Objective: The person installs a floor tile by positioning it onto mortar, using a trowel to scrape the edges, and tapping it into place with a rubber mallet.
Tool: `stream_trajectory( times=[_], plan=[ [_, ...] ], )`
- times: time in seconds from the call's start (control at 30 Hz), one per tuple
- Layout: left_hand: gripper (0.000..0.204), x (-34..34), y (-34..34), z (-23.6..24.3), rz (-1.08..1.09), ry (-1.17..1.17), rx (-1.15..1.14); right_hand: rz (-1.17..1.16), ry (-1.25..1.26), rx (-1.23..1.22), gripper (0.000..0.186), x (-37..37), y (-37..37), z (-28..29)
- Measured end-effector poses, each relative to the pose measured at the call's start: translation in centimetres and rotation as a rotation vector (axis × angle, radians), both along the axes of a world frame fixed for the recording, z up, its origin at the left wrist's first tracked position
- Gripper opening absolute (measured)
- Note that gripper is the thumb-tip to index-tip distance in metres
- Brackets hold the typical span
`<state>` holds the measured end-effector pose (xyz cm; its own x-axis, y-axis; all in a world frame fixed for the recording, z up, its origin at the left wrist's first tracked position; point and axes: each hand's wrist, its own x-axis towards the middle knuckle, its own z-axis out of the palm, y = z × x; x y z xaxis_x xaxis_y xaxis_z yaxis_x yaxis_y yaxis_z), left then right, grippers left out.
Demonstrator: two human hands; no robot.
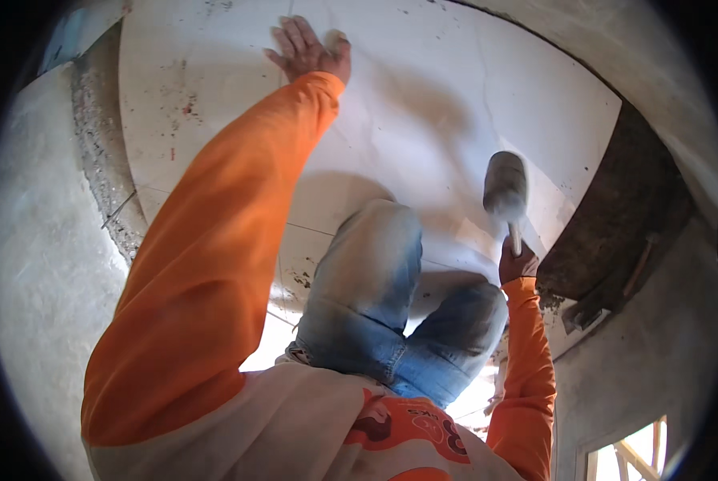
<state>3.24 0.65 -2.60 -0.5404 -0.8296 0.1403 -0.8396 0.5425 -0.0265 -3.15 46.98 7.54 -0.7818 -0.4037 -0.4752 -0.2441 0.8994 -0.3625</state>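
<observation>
My left hand (307,50) lies flat on a large pale floor tile (246,112) with faint grey veining, its fingers spread and nothing in them. In my right hand (518,261) is the pale handle of a mallet with a dark, rounded head (505,183), dusty at its lower end. That head is raised toward me over the tiles, and its shadow falls on the pale surface. My knees, in dusty jeans (363,264), rest on the tiles between my two arms.
A rough strip of mortar and rubble (98,152) runs along the tiles' left edge, beside a grey wall (34,240). Bare dark ground (615,216) borders them on the right, with a grey metal-looking tool (587,321) lying near the right wall. Dirt specks mark the tile surface.
</observation>
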Motion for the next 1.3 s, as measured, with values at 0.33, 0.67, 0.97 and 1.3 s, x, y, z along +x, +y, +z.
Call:
stream_trajectory(
  times=[0.33, 0.67, 0.97, 1.3],
  plan=[
    [0.072, -2.0, 1.6, 2.9, 0.045, -0.073, 0.163, 0.318, 0.308, -0.413, 0.020, -0.7, 0.5, 1.2],
    [0.071, -2.5, 1.1, 1.3, 0.070, -0.059, 0.149, 0.096, -0.132, -0.014, 0.020, -0.9, 2.3, -0.2],
    [0.070, -1.3, 1.2, 2.0, 0.119, -0.198, 0.129, 0.205, -0.071, -0.465, 0.021, 0.0, 2.4, 0.9],
    [0.070, -1.1, 2.1, 1.3, 0.105, -0.202, 0.187, 0.113, -0.233, 0.026, 0.011, -0.1, 3.6, -0.6]
  ],
)
